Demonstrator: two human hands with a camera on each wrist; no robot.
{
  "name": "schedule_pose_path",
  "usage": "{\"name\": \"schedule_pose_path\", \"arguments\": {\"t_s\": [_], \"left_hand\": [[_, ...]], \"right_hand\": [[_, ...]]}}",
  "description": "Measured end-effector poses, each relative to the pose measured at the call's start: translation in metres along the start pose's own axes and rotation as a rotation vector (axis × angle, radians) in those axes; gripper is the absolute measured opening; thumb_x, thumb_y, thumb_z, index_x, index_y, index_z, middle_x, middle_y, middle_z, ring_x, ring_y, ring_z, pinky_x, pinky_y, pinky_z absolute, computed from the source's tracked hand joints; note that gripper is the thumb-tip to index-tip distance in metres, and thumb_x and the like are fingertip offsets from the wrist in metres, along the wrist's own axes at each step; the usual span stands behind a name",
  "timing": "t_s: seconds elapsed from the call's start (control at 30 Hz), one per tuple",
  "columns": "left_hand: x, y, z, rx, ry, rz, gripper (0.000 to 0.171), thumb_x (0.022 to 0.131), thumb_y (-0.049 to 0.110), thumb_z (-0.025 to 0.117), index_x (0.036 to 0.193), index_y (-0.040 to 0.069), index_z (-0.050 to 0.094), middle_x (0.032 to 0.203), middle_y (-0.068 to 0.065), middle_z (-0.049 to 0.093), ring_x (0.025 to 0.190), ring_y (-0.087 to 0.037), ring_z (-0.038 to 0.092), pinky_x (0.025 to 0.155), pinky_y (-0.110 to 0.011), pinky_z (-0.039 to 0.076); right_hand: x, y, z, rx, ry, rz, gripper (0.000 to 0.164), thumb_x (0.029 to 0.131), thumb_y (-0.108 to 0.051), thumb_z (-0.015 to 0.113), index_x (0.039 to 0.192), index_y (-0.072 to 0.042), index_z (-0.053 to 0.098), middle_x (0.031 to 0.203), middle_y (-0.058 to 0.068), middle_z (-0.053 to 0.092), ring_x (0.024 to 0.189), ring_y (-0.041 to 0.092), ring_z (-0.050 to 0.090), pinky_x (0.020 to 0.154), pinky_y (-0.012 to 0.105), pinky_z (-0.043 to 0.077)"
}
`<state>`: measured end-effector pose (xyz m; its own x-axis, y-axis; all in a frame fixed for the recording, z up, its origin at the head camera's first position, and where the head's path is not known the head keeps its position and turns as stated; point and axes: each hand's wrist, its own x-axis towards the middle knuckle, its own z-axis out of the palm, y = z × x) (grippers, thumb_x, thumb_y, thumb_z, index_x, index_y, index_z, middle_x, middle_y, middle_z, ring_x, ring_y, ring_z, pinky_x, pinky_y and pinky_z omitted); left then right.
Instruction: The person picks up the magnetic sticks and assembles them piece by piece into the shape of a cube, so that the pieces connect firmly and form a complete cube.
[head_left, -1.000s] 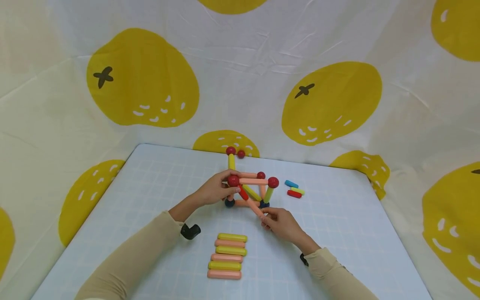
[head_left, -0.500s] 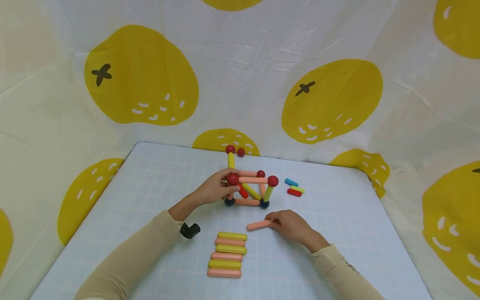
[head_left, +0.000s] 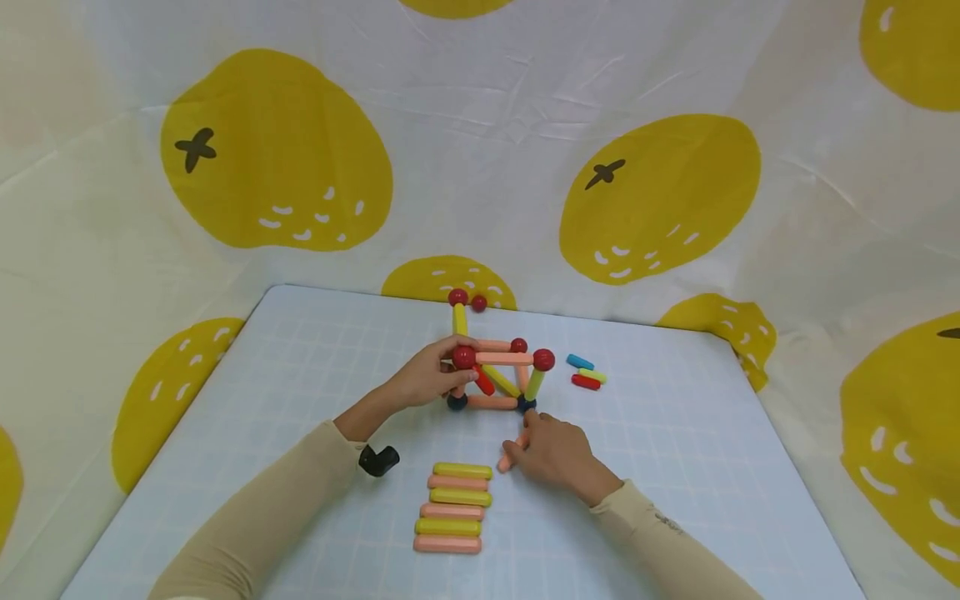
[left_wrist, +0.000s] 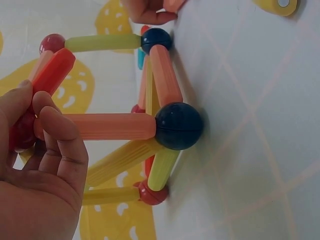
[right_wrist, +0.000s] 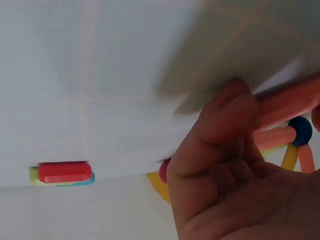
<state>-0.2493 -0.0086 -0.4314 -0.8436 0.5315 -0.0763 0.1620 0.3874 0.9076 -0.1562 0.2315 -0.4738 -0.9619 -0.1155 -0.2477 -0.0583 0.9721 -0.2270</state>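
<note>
A frame of magnetic building sticks and balls stands in the middle of the table, dark blue balls [left_wrist: 179,126] at its base and red balls [head_left: 543,359] higher up. My left hand [head_left: 433,373] grips the red ball [head_left: 464,357] at its near upper left corner. From that ball a short red stick [left_wrist: 54,69] juts out with its far end free. In front of the frame's right blue ball [head_left: 527,403], my right hand [head_left: 557,450] pinches a pink stick [right_wrist: 290,102] low over the table, its near end pointing toward me. The fingers hide part of this stick.
Yellow and pink sticks [head_left: 448,527] lie in a neat column nearer to me. Short blue, lime and red sticks [head_left: 586,382] lie right of the frame. A loose red ball [head_left: 479,303] sits at the back edge, before a lemon-print cloth [head_left: 480,167].
The pink stick has come away from the short red stick's end, down toward the table. My right hand has turned it to point toward me. The left hand keeps its place.
</note>
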Motion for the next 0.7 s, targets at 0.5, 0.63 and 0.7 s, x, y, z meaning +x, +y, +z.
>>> {"name": "schedule_pose_path", "arguments": {"t_s": [0.5, 0.63, 0.7], "left_hand": [[-0.001, -0.001, -0.001, 0.005, 0.008, 0.002, 0.048, 0.097, 0.032, 0.072, 0.141, 0.027, 0.053, 0.120, -0.001, 0.062, 0.078, -0.022, 0.064, 0.072, -0.031, 0.052], [-0.001, 0.000, -0.001, -0.008, 0.007, 0.005, 0.049, 0.097, 0.030, 0.072, 0.142, 0.026, 0.052, 0.121, -0.002, 0.062, 0.078, -0.022, 0.065, 0.072, -0.030, 0.052], [-0.001, 0.000, 0.000, -0.010, 0.004, 0.008, 0.050, 0.097, 0.030, 0.072, 0.143, 0.026, 0.052, 0.122, -0.002, 0.062, 0.078, -0.022, 0.065, 0.072, -0.029, 0.052]], "right_hand": [[-0.017, 0.007, -0.017, -0.216, -0.045, -0.008, 0.030, 0.083, -0.039, 0.084, 0.095, -0.018, 0.065, 0.068, -0.001, 0.056, 0.061, 0.016, 0.051, 0.057, 0.030, 0.043], [-0.018, 0.007, -0.021, -0.259, -0.096, 0.023, 0.033, 0.082, -0.040, 0.085, 0.096, -0.018, 0.065, 0.064, -0.001, 0.054, 0.062, 0.017, 0.051, 0.058, 0.030, 0.041], [-0.017, 0.008, -0.022, -0.247, -0.104, 0.024, 0.034, 0.081, -0.039, 0.085, 0.096, -0.016, 0.066, 0.065, -0.001, 0.054, 0.063, 0.018, 0.052, 0.059, 0.030, 0.041]]}}
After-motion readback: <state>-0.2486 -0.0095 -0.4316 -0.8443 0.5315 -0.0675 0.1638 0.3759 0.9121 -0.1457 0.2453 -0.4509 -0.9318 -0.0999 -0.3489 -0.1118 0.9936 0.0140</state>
